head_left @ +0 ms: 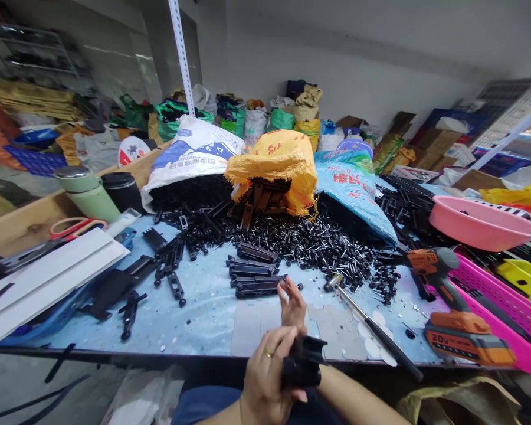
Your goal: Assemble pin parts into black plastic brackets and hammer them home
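Observation:
My left hand point(268, 369), with a ring on one finger, is closed around a black plastic part point(307, 357) that has a curved, channel-like end, held in front of the table edge. My right arm passes behind that part. Beyond it, my right hand point(293, 304) has its fingers apart at the right end of the nearest long black plastic piece point(259, 288); whether it grips the piece I cannot tell. Several similar long pieces point(253, 267) lie in a row behind it. Grey flat sheets point(256, 327) lie under my right hand.
A hammer point(371, 324) and an orange cordless drill point(451, 307) lie at the right, beside a pink basket point(504, 307). Black pin-like parts point(318, 242) are heaped before a yellow sack point(283, 147). White panels point(48, 277), scissors point(75, 227) and a green flask point(88, 192) are left.

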Available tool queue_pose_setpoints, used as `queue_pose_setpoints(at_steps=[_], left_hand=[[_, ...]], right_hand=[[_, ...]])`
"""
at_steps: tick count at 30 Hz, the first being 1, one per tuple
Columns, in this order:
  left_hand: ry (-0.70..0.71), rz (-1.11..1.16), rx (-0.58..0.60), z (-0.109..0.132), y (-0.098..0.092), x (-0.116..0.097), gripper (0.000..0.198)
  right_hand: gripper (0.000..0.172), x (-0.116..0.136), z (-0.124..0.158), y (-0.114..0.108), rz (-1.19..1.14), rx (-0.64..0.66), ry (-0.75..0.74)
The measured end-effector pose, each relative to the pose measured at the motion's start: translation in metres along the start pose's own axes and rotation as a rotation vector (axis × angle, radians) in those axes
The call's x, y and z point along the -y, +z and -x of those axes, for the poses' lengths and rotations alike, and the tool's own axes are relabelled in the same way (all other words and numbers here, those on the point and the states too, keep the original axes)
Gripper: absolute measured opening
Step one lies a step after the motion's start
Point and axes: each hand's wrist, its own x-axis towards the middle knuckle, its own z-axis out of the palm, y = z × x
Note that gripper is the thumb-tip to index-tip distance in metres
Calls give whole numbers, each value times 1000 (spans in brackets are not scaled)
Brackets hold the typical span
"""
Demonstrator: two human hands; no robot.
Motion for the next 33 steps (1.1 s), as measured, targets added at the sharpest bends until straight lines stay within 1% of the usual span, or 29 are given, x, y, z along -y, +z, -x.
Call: queue_pose_setpoints(at_steps=[2, 3, 5, 6, 8, 10, 11, 13, 14, 15, 16, 17, 18, 19, 20, 21, 22, 24, 25, 27, 29, 31, 33], left_hand=[[91, -83, 45, 0, -4, 14, 68], [122, -125, 87, 0, -6, 22, 69], [138, -238, 206, 0, -6, 38, 67], [127, -320, 277, 0, -4, 44, 65], [60, -515, 412, -1, 8, 56, 59], [-29, -684, 489, -4, 23, 65, 55], [-68, -738, 504, -7, 31, 69, 56], [-98, -784, 489, -16, 39, 76, 61], [-88, -779, 461, -21, 37, 79, 64], [-69, -764, 417, -25, 32, 83, 64], [-58, -749, 360, -29, 22, 87, 61], [-79, -751, 289, -32, 8, 92, 56], [-145, -776, 215, -34, -9, 98, 50], [-260, -823, 142, -36, -28, 106, 44], [-420, -890, 78, -36, -48, 114, 42], [-588, -965, 40, -36, -67, 123, 44], [-738, -1018, 31, -36, -83, 131, 44], [-933, -1048, 85, -34, -105, 146, 44], [-984, -1046, 122, -33, -111, 152, 42], [-1018, -1043, 176, -32, -114, 158, 38], [-1021, -1054, 191, -31, -112, 161, 33], [-1000, -1044, 183, -31, -110, 160, 32], [-944, -956, 141, -29, -109, 154, 35]], right_hand=[[59, 10, -22, -14, 143, -53, -140], [57, 16, -38, -23, 250, -37, -202], [44, 27, -77, -37, 516, 14, -236], [40, 31, -98, -40, 634, 62, -235], [34, 33, -139, -37, 834, 195, -185], [29, 30, -173, -21, 955, 295, -111], [27, 26, -187, -10, 983, 311, -76], [23, 17, -209, 14, 989, 279, -16], [22, 12, -218, 26, 980, 244, 12], [22, 8, -226, 36, 968, 203, 47], [23, 5, -233, 45, 950, 157, 85], [23, 2, -239, 52, 923, 111, 123], [23, 0, -245, 56, 887, 69, 159], [21, -2, -249, 59, 843, 32, 193], [19, -2, -252, 60, 791, 2, 224], [18, -2, -254, 59, 732, -22, 252], [19, -1, -253, 57, 666, -40, 277], [26, 4, -245, 50, 521, -54, 313], [29, 8, -238, 44, 446, -50, 323], [33, 17, -213, 30, 326, -38, 326], [34, 28, -180, 13, 167, 0, 326], [45, 39, -140, -5, -101, 81, 340], [57, 49, -100, -22, -356, 163, 362]])
